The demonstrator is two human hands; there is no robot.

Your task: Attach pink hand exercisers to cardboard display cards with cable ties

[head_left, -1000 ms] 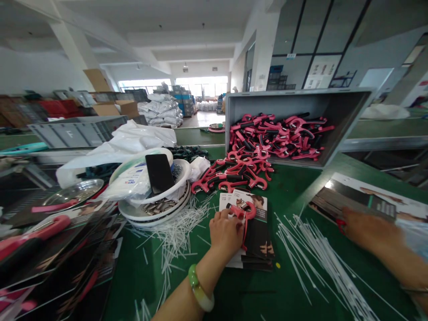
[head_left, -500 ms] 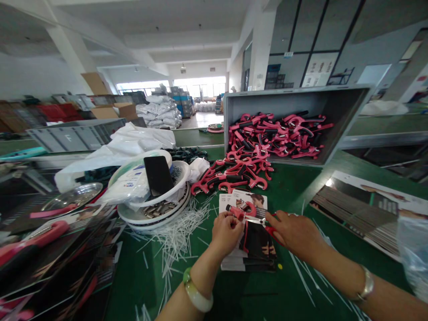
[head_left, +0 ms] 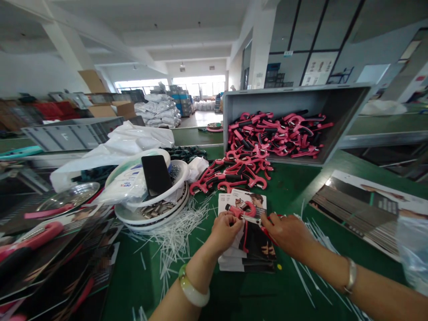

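Note:
My left hand [head_left: 226, 229] is closed in a pinch at the pink hand gripper [head_left: 248, 208]; what its fingertips hold is too small to make out. That gripper, with its metal spring, lies on a printed backing card [head_left: 259, 243] atop a small stack. My right hand [head_left: 288, 232] is wrapped round the handles of red-handled scissors [head_left: 256, 220]. Their silver blades point left, close to my left fingertips and the gripper. White plastic ties [head_left: 179, 227] are strewn left of the cards, and more ties [head_left: 309, 278] lie at the right.
Behind the cards, pink-and-black hand grippers [head_left: 230, 176] spill from a tipped grey crate [head_left: 346, 127]. Bowls of springs stand at the left, with a black phone [head_left: 156, 175] on top. Stacked cards [head_left: 354, 209] lie at the right; carded grippers [head_left: 40, 240] lie at the left.
The scissors' blades look more closed than before, and my right hand has shifted slightly left. My left hand stays at the same spot on the card.

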